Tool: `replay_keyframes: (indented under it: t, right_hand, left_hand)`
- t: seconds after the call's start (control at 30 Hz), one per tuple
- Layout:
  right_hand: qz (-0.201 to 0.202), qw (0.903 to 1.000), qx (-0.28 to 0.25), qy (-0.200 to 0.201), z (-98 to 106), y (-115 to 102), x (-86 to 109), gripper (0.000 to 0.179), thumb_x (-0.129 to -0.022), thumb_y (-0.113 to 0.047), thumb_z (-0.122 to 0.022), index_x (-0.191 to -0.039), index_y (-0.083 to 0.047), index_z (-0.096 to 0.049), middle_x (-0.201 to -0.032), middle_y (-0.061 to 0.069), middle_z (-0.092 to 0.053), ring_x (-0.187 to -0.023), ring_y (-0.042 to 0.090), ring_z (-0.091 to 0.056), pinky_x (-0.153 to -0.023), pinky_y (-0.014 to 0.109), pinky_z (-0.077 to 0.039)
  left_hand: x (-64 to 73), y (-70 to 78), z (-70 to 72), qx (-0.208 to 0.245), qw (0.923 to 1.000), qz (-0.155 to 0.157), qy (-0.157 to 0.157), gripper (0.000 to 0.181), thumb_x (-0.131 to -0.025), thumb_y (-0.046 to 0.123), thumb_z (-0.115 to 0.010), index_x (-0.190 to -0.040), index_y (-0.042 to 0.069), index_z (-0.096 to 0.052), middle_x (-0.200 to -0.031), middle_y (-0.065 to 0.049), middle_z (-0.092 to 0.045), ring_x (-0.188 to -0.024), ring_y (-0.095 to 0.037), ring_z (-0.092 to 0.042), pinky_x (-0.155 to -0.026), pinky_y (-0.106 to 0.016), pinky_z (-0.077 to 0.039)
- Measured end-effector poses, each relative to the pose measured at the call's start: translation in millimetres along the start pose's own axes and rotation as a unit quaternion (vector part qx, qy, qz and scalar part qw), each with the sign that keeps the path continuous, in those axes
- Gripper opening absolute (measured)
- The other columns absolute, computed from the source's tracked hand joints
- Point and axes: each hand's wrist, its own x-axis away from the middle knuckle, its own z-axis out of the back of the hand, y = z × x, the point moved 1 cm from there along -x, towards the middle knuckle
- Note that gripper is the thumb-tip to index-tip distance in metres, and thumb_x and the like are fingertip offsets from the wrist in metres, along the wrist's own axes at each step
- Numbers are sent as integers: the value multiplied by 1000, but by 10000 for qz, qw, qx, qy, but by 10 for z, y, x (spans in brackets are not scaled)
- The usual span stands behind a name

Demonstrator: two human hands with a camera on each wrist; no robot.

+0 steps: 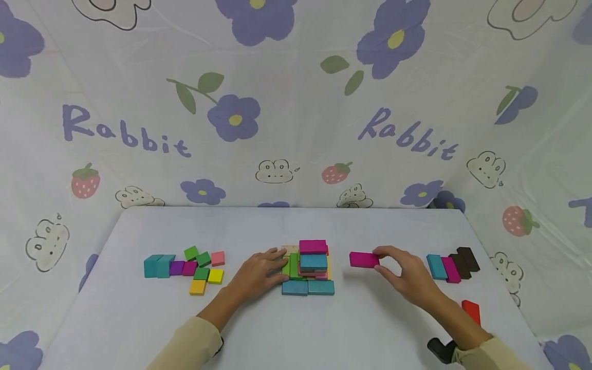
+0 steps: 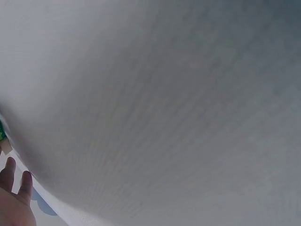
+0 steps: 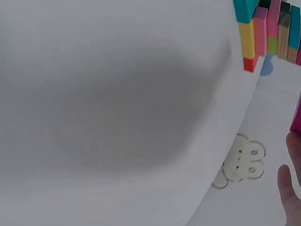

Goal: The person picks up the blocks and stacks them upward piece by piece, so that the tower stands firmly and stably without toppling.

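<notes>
Between thumb and fingertips, my right hand (image 1: 411, 275) pinches a magenta block (image 1: 364, 260) above the table, to the right of a stack of coloured blocks. My left hand (image 1: 257, 272) rests against the left side of that stack, its fingers fairly straight. At the top of the stack are a magenta block (image 1: 312, 246) and a blue block (image 1: 313, 262). Green blocks (image 1: 294, 264) show beside the left fingertips, and two blue blocks (image 1: 308, 288) lie along the front. In the right wrist view the held block (image 3: 297, 115) is only partly visible at the edge.
Loose small blocks in teal, purple, green, pink and yellow (image 1: 215, 276) lie on the left of the table. Further right are a blue block (image 1: 436, 266), a magenta block (image 1: 450, 270) and dark brown blocks (image 1: 468, 259). A red block (image 1: 471, 312) lies beside the right forearm.
</notes>
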Motion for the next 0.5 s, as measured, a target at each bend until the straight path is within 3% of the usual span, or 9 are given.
replay_keyframes:
  t: [0.5]
  right_hand:
    - [222, 9990, -336, -175, -219, -384, -247, 41, -84, -10, -81, -122, -5, -66, -112, 6, -72, -107, 26, -66, -92, 52, -54]
  left_hand:
    - [1, -21, -17, -43, 10000, -40, 23, 52, -94, 43, -68, -137, 15, -60, -149, -1, -50, -142, -25, -40, -112, -51, -38]
